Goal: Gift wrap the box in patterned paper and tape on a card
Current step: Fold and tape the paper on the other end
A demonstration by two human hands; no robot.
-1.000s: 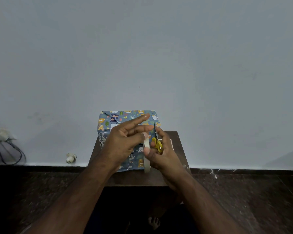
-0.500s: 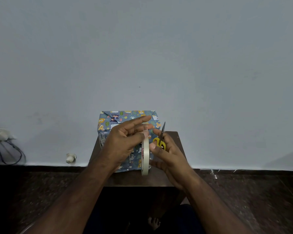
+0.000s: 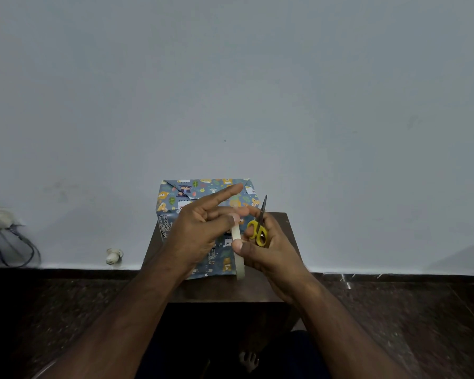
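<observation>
Two hands work over the wrapped box (image 3: 203, 195) on the stool (image 3: 225, 289). Left hand (image 3: 200, 231) pinches the tape roll (image 3: 237, 242), edge-on, just left of the right hand (image 3: 268, 250) gripping scissors (image 3: 259, 225), blades pointing away.

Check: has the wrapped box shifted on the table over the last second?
No. The wrapped box sits at the same spot against the wall and table edge.
</observation>
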